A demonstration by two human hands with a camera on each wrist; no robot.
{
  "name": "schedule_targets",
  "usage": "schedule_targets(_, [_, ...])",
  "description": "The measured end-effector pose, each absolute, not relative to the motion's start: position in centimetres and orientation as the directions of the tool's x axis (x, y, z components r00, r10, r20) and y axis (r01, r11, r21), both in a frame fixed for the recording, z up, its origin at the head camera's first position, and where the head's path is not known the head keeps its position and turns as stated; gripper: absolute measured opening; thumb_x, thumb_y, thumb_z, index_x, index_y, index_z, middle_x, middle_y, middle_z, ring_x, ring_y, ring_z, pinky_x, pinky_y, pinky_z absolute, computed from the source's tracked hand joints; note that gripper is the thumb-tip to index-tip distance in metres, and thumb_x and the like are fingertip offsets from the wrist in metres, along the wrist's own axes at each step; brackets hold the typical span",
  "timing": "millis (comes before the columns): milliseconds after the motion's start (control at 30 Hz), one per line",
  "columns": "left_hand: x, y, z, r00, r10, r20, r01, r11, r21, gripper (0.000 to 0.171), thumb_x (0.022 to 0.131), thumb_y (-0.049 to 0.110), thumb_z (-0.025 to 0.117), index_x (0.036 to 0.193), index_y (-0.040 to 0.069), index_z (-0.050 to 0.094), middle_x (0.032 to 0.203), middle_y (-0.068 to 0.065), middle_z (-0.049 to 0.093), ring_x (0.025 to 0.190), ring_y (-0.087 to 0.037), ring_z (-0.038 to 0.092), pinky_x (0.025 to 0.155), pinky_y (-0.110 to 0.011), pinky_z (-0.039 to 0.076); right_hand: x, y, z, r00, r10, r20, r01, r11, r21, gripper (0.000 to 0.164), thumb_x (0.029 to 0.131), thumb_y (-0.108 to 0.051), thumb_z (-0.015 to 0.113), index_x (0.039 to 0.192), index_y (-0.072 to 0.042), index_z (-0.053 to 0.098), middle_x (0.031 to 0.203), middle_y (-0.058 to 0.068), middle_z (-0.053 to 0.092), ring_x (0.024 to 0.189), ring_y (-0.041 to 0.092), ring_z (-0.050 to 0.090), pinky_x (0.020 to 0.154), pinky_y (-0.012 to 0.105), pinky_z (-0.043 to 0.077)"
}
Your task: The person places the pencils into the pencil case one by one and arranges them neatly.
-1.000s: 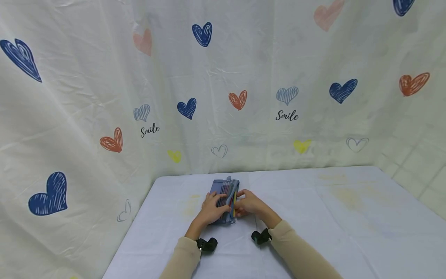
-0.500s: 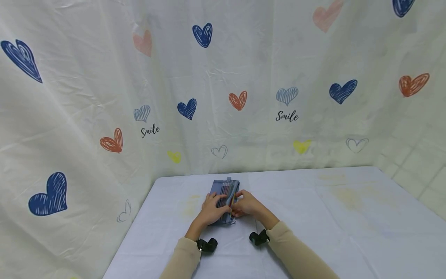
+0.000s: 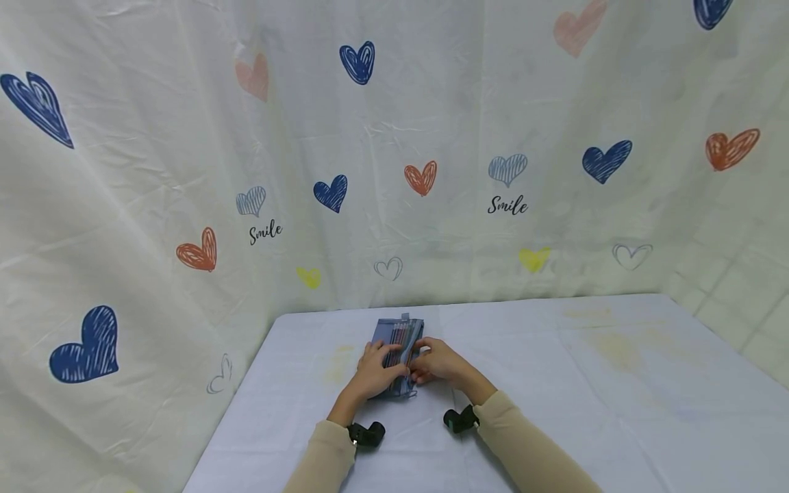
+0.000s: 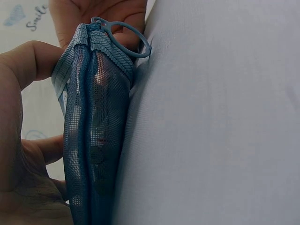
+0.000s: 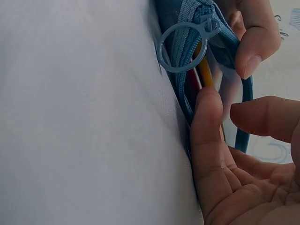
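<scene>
A flat blue mesh zip pouch point(image 3: 385, 330) lies on the white table, with several pencils point(image 3: 403, 331) showing through its top. Across the pouch rests the left hand point(image 3: 372, 370), its fingers spread and its thumb touching the zip edge. At the right side the right hand point(image 3: 439, 360) has fingers inside the zip opening. In the right wrist view a fingertip touches a yellow pencil point(image 5: 205, 70) and a dark red pencil point(image 5: 193, 78); the other fingertip stands apart. A blue zip pull ring point(image 4: 129, 40) hangs at the pouch's corner.
The white-covered table point(image 3: 616, 411) stretches off to the right. A curtain printed with hearts point(image 3: 444, 103) hangs behind its far edge. Each wrist wears a black camera point(image 3: 368, 433), close above the cloth.
The yellow and red pencils at the pouch's right edge have gone out of sight in the head view. The right hand has shifted slightly left; the left hand keeps its place.
</scene>
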State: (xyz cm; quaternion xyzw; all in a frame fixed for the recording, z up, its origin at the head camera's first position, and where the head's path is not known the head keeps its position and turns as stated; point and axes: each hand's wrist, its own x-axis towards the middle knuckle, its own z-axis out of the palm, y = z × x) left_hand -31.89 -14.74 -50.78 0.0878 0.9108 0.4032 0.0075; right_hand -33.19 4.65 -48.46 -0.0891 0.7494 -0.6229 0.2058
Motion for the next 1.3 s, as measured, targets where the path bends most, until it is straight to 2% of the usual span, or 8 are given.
schedule_targets(300, [-32.0, -14.7, -50.8, -0.982, 0.173, 0.070, 0.169, 0.669, 0.724, 0.066, 0.083, 0.045, 0.068, 0.143, 0.020, 0.059, 0.165, -0.024, 0.030, 0.156, -0.052, 0.011, 0.114, -0.078, 0.019, -33.2, 4.8, -48.6, -0.886, -0.421, -0.194, 0.108, 0.220, -0.970, 0.059, 0.094, 0.001, 0.056, 0.150, 0.007, 0.040, 0.086, 0.017, 0.071, 0.066, 0.016, 0.066, 0.064, 0.030, 0.059])
schedule_targets(600, [-31.9, -14.7, -50.8, -0.982, 0.181, 0.062, 0.168, 0.666, 0.727, 0.068, 0.082, 0.045, 0.069, 0.145, 0.020, 0.057, 0.165, -0.023, 0.029, 0.156, -0.051, 0.010, 0.115, -0.078, 0.017, -33.3, 4.8, -48.6, -0.882, -0.424, -0.208, 0.134, 0.197, -0.971, 0.044, 0.098, -0.003, 0.054, 0.140, 0.006, 0.047, 0.085, 0.014, 0.071, 0.067, 0.016, 0.067, 0.063, 0.029, 0.059])
schedule_targets(767, [-31.9, -14.8, -50.8, -0.981, 0.185, 0.058, 0.168, 0.661, 0.731, 0.069, 0.081, 0.047, 0.072, 0.144, 0.022, 0.058, 0.165, -0.023, 0.029, 0.156, -0.052, 0.010, 0.114, -0.079, 0.017, -33.2, 5.1, -48.4, -0.889, -0.403, -0.218, 0.145, 0.203, -0.968, 0.043, 0.098, -0.003, 0.054, 0.138, 0.009, 0.047, 0.085, 0.015, 0.071, 0.067, 0.016, 0.067, 0.065, 0.030, 0.060])
schedule_targets(1100, [-32.0, -15.0, -50.8, -0.979, 0.201, 0.035, 0.162, 0.657, 0.736, 0.071, 0.082, 0.056, 0.075, 0.145, 0.030, 0.057, 0.167, -0.022, 0.025, 0.157, -0.052, 0.004, 0.113, -0.081, 0.015, -33.4, 6.3, -47.8, -0.904, -0.381, -0.194, 0.087, 0.281, -0.956, 0.038, 0.097, -0.003, 0.056, 0.131, 0.011, 0.055, 0.085, 0.018, 0.071, 0.066, 0.016, 0.066, 0.065, 0.032, 0.060])
schedule_targets(1300, [-31.9, -15.0, -50.7, -0.973, 0.227, 0.040, 0.188, 0.682, 0.707, 0.062, 0.086, 0.058, 0.073, 0.141, 0.034, 0.060, 0.167, -0.023, 0.025, 0.156, -0.053, 0.004, 0.114, -0.079, 0.015, -33.8, 7.7, -47.4, -0.918, -0.353, -0.180, 0.041, 0.366, -0.930, 0.037, 0.098, -0.009, 0.055, 0.130, 0.010, 0.057, 0.096, 0.017, 0.071, 0.073, 0.019, 0.067, 0.070, 0.034, 0.061])
